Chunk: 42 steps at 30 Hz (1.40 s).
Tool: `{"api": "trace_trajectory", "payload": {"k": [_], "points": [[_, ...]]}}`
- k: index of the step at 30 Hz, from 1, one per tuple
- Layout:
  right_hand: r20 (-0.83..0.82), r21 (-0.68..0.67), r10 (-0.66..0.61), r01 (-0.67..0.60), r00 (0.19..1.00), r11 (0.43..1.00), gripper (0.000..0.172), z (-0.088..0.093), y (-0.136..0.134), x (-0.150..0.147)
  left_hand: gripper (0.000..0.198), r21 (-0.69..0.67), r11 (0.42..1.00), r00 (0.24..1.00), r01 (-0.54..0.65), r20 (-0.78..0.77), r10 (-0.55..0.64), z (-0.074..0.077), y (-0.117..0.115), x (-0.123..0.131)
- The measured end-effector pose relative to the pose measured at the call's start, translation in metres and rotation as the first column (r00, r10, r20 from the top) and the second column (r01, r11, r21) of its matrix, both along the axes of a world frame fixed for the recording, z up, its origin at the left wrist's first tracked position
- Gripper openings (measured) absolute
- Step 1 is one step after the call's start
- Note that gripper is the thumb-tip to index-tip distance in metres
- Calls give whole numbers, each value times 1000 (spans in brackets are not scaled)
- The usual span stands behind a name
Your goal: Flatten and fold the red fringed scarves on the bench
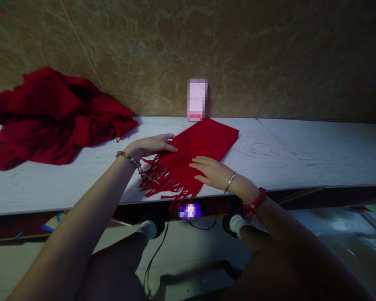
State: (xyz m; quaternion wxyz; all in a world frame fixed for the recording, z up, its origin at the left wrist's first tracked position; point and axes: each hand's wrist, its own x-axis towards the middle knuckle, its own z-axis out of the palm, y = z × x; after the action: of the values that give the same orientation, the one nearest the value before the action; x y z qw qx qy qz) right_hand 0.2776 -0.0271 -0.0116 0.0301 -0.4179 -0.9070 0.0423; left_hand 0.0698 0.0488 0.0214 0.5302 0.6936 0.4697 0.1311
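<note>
A folded red scarf (pixel 203 140) lies at a slant on the white wood-grain surface, its fringe (pixel 175 188) spread toward the near edge. My left hand (pixel 153 144) rests against the scarf's left edge, thumb over the cloth and fingers stretched out; part of the fingertips is hidden. Flat on the lower right part of the scarf lies my right hand (pixel 214 171), fingers spread and holding nothing. A beaded bracelet is on my left wrist, and a silver bangle is on my right one.
A second red fringed cloth (pixel 50 119) lies crumpled at the left. A pixelated phone-like object (pixel 197 99) leans on the brown marbled wall (pixel 269 58) behind the scarf. Below the near edge, a blurred lit screen (pixel 189 211) and a dark cable (pixel 156 253) are in view.
</note>
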Motion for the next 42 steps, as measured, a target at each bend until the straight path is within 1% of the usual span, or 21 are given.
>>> {"api": "trace_trajectory", "payload": {"k": [4,6,8,10,12,14,15,18,20,21,22,24,26,27,29,31,34,36,39,40,42], "points": [[12,1,86,-86,996,996,42,1,-8,15,56,-17,980,978,198,-61,-198,3,-9,-10],[-7,16,140,-140,990,990,42,1,-14,24,59,20,970,963,243,-124,-239,5,-15,-18],[-13,38,184,-183,983,982,41,0,-21,30,61,88,973,961,215,-195,-195,8,-21,-28],[-4,72,216,-215,976,974,39,-2,-26,33,63,153,980,955,129,-285,-81,11,-24,-36],[8,125,238,-237,971,963,34,-4,-28,31,67,192,980,917,52,-398,29,14,-26,-42],[22,187,269,-269,963,945,31,-6,-28,25,73,201,979,841,40,-535,76,15,-26,-44],[36,217,290,-291,956,932,30,-6,-27,21,76,205,977,789,55,-609,83,15,-26,-45],[114,275,339,-357,934,892,24,-7,-23,8,80,230,962,570,148,-815,107,13,-25,-44],[178,288,342,-381,923,879,22,-7,-20,2,79,260,942,441,214,-886,144,10,-26,-43],[202,288,338,-386,919,876,22,-7,-19,0,78,280,929,416,243,-895,161,9,-27,-42],[220,287,334,-388,917,876,22,-7,-18,-1,78,307,912,426,272,-888,172,9,-28,-40],[235,278,327,-386,915,880,22,-6,-17,-2,74,358,868,525,343,-840,139,10,-32,-34],[236,268,321,-379,917,886,23,-5,-17,-2,65,364,832,635,418,-772,19,12,-38,-26],[232,264,315,-372,920,890,23,-4,-17,-3,60,340,823,667,454,-742,-61,12,-40,-21],[218,249,297,-347,930,904,24,-3,-17,-6,57,262,819,676,511,-710,-195,12,-45,-13],[181,213,274,-310,945,927,23,-2,-13,-9,61,208,818,654,536,-716,-246,11,-48,-8],[30,108,184,-186,982,977,19,2,-4,-15,62,203,825,644,528,-729,-233,13,-51,-3],[-116,7,45,-45,992,999,21,7,3,-17,55,181,846,671,502,-698,-249,16,-54,0],[-295,-134,-163,128,941,983,22,14,15,-20,55,191,882,731,430,-648,-217,20,-61,10],[-335,-164,-215,168,917,972,22,15,19,-20,57,220,886,749,408,-636,-187,19,-63,13],[-383,-203,-305,243,872,949,22,16,26,-21,59,307,870,762,385,-638,-112,15,-64,20]]}}
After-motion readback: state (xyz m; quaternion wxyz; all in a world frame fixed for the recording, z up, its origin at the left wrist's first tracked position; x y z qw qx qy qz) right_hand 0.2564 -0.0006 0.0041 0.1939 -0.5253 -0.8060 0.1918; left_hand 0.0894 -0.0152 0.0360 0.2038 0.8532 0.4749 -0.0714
